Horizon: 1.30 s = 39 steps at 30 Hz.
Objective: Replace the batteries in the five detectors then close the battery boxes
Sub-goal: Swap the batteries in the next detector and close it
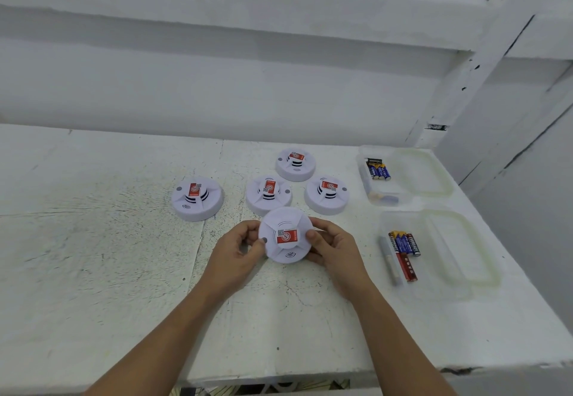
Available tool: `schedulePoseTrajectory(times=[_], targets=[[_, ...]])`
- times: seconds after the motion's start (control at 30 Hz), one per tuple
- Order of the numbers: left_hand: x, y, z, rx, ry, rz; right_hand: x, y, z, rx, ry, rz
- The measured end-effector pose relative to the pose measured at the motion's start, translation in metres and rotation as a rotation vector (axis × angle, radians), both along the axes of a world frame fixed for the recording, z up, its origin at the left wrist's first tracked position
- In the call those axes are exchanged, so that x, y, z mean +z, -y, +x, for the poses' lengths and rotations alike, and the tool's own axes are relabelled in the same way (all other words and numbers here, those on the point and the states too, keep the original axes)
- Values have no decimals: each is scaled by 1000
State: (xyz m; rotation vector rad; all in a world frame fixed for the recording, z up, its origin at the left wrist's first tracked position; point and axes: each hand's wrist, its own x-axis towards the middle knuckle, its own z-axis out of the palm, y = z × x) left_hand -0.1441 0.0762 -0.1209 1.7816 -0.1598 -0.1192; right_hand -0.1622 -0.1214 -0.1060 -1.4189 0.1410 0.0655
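Both hands hold one round white detector with a red label, face up and tilted toward me above the table. My left hand grips its left rim, thumb on top. My right hand grips its right rim, thumb pressed near the label. Behind it, several more white detectors lie face up: one at the left, one in the middle, one at the back, one at the right. Their battery boxes are hidden underneath.
Two clear plastic boxes stand on the right. The far box holds several blue batteries. The near box holds blue, red and grey batteries. Their lids lie beside them. The white table ends at a wall behind.
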Motion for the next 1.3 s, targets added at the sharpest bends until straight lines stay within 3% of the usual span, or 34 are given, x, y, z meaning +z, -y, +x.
schedulePoseTrajectory(times=[1.3], targets=[[3,1,0,-19,4,-40,-6,-1,0,-18,16,-52]])
